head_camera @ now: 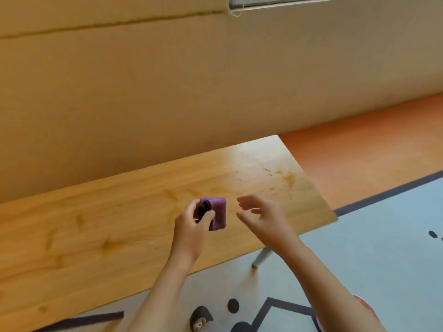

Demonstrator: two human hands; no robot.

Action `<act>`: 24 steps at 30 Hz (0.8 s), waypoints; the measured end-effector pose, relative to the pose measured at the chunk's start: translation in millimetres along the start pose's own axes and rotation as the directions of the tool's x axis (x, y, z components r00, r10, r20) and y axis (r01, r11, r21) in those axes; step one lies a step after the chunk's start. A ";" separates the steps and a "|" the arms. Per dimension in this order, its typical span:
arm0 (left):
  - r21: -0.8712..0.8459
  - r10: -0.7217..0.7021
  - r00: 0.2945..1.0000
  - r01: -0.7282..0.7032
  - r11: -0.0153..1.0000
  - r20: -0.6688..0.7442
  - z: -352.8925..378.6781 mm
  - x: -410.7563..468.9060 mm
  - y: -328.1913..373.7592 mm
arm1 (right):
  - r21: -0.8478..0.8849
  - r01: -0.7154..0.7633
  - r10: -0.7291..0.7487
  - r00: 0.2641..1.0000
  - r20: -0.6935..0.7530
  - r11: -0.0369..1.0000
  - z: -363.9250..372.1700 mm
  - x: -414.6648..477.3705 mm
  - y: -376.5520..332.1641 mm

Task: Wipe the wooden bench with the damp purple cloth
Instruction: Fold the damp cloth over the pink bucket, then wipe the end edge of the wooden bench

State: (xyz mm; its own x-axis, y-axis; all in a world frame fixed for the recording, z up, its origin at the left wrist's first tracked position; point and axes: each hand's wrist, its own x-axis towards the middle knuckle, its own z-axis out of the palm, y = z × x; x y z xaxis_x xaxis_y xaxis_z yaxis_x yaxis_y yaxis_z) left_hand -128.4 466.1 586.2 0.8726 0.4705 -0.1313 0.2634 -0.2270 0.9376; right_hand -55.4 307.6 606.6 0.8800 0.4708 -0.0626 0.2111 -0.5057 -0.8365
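Left hand (191, 227): I see fingers (208, 214) curled round the cloth (219, 215).
Right hand (262, 218): fingers (247, 202) apart, loosely bent, holding nothing, just beside the cloth.
Cloth: purple, folded, over the bench (107, 224); contact I cannot tell.
Stains (281, 176): toward the bench's right end.
Leg (261, 257): grey, under the bench's front edge.

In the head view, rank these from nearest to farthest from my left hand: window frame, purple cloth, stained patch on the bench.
1. purple cloth, gripped by the left hand.
2. stained patch, right end of the bench.
3. window frame, top, up the wall.
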 end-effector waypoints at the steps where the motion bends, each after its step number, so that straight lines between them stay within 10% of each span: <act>1: -0.043 -0.042 0.999 0.041 0.998 -0.030 -28.2 5.2 -13.2 | -0.035 0.019 -0.017 0.999 0.047 0.999 21.3 12.3 -10.0; 11: -0.257 -0.332 0.844 0.239 0.936 -0.422 -254.5 -27.7 -106.7 | -0.150 0.275 -0.187 0.881 0.435 0.950 214.2 78.4 -120.4; 24: -0.118 -0.343 0.666 0.359 0.926 -0.662 -452.6 -38.9 -197.3 | -0.115 0.534 -0.266 0.583 0.768 0.837 439.6 114.4 -218.7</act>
State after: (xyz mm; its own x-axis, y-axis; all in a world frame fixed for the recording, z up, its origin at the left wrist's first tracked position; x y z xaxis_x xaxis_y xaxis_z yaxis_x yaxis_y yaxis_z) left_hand -400.5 878.5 552.1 0.2186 0.9560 -0.1957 0.5083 0.0596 0.8591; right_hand -187.9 789.9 543.0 0.1298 0.9641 -0.2318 0.6960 -0.2551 -0.6712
